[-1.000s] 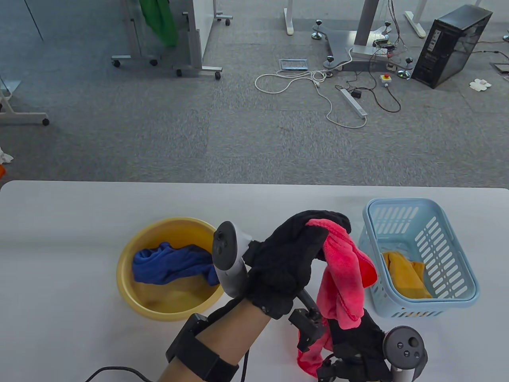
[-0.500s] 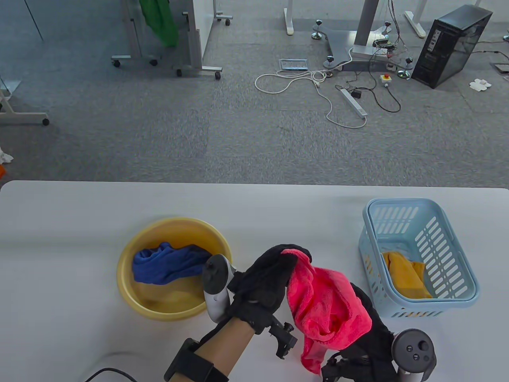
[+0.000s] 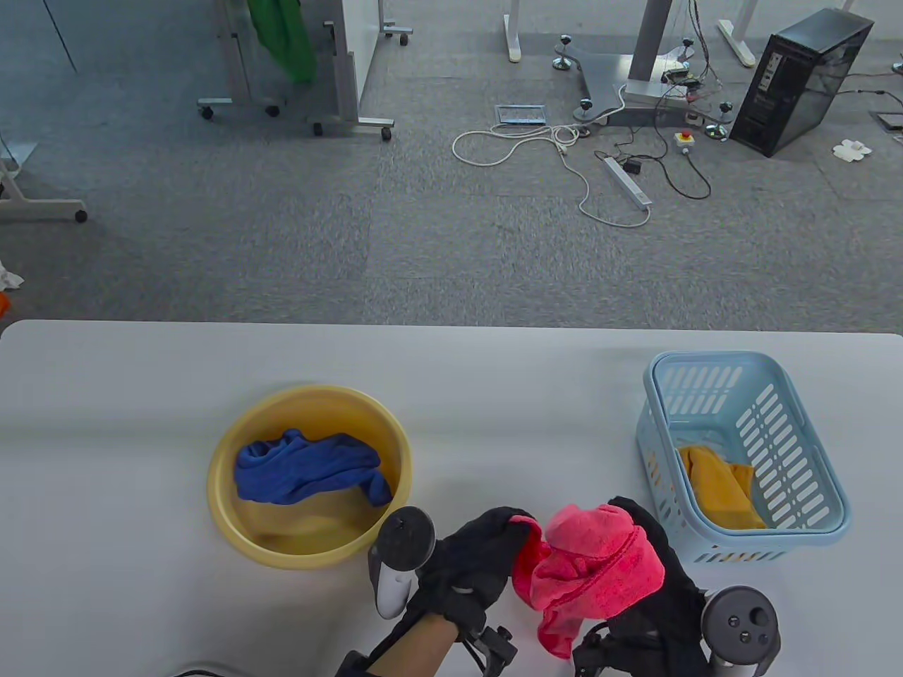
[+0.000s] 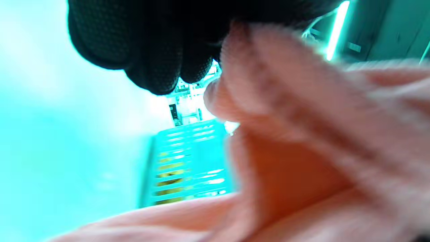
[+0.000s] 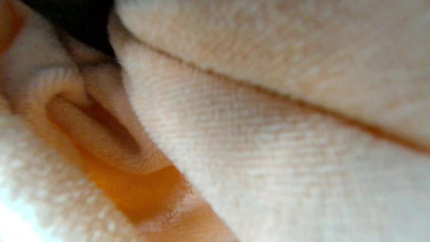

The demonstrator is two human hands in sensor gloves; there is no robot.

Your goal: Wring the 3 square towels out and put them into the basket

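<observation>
Gripping pink towel — both hands' fingers curled — basket beside, basin left.

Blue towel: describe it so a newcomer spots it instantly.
Find the round yellow basin on the table's left half. The blue towel lies crumpled inside, untouched. The other towels are pink, gripped by both hands, and orange, in the light-blue basket.

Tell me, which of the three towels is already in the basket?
The orange towel: it lies inside the light blue basket. The blue towel sits in the yellow basin, and both hands hold the pink towel.
</observation>
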